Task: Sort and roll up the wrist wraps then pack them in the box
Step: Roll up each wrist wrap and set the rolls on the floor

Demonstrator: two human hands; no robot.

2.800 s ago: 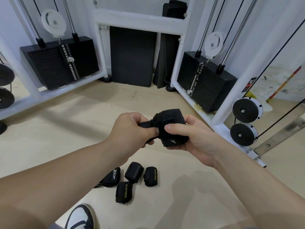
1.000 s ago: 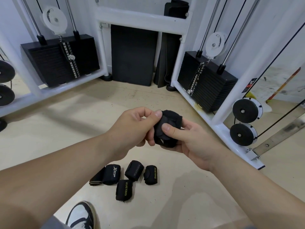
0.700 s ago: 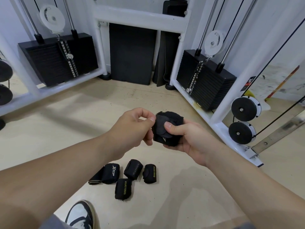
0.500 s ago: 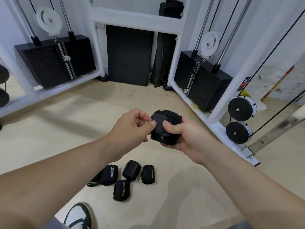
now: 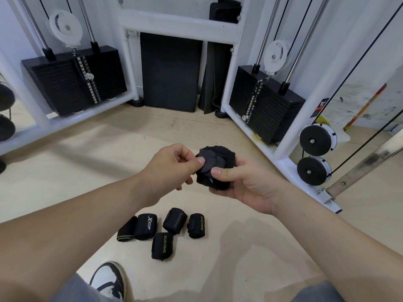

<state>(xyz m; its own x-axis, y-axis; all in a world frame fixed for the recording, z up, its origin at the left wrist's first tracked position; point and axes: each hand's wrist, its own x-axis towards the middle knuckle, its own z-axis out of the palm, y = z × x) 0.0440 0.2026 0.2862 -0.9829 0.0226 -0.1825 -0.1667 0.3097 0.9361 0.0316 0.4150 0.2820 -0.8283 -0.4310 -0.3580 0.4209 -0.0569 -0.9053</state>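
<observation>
- Left of black rolled fabric wrist wrap (image 5: 226, 155), left grip (image 5: 172, 164) pinches its loose end tab (image 5: 207, 163).
- Right grip (image 5: 246, 184) cups wrap from right; tab likely presses rightward.

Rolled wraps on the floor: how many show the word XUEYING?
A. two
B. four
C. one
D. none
A: the lettering shows on the front roll and on the rightmost roll; the other rolls do not show that word.
</observation>
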